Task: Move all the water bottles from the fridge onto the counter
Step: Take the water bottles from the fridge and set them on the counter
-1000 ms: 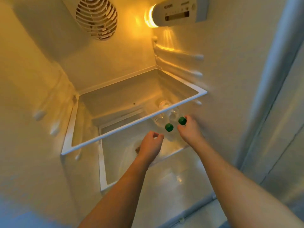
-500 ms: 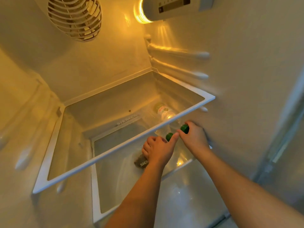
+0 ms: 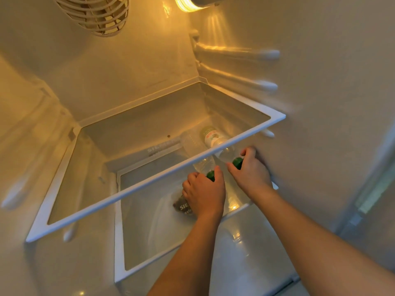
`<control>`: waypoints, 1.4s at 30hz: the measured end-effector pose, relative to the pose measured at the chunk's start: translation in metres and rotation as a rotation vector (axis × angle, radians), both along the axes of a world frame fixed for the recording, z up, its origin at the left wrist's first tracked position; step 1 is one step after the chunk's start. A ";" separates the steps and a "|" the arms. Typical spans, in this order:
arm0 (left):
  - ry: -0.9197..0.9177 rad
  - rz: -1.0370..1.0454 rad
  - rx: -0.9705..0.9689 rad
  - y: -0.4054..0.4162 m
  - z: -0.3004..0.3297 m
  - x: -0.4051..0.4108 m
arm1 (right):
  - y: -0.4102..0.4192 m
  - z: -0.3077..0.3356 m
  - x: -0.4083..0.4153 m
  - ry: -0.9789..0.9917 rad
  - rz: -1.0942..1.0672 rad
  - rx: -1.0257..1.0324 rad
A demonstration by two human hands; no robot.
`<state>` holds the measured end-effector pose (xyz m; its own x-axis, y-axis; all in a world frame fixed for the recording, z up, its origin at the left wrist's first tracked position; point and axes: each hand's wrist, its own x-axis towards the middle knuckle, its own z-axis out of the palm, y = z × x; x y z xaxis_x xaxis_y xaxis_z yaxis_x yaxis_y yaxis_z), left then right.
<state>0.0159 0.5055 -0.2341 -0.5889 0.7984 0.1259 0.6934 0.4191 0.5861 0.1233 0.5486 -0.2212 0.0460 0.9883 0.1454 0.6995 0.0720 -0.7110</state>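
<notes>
Round vent, glowing lamp

Both forearms extend forward and upward from the lower frame edge, bare to the elbow. The left hand is knuckles-up, fingers curled around the green cap of a bottle. The right hand, just right of the left hand, curls thumb and fingers around a second green cap.
</notes>
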 end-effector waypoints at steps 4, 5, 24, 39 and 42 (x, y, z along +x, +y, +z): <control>-0.001 0.027 0.030 -0.001 -0.002 0.001 | -0.001 -0.001 -0.003 -0.141 0.038 0.037; -0.008 0.031 0.039 0.000 -0.002 0.002 | 0.000 -0.003 -0.004 -0.170 0.054 0.052; -0.634 0.150 0.196 -0.057 0.042 0.006 | -0.097 0.014 0.009 0.528 -0.130 0.092; -0.632 0.341 0.462 -0.218 0.124 -0.006 | -0.199 0.076 0.045 0.489 -0.018 0.186; -0.261 0.268 0.441 -0.244 0.143 -0.007 | -0.207 0.101 0.050 0.396 0.052 0.231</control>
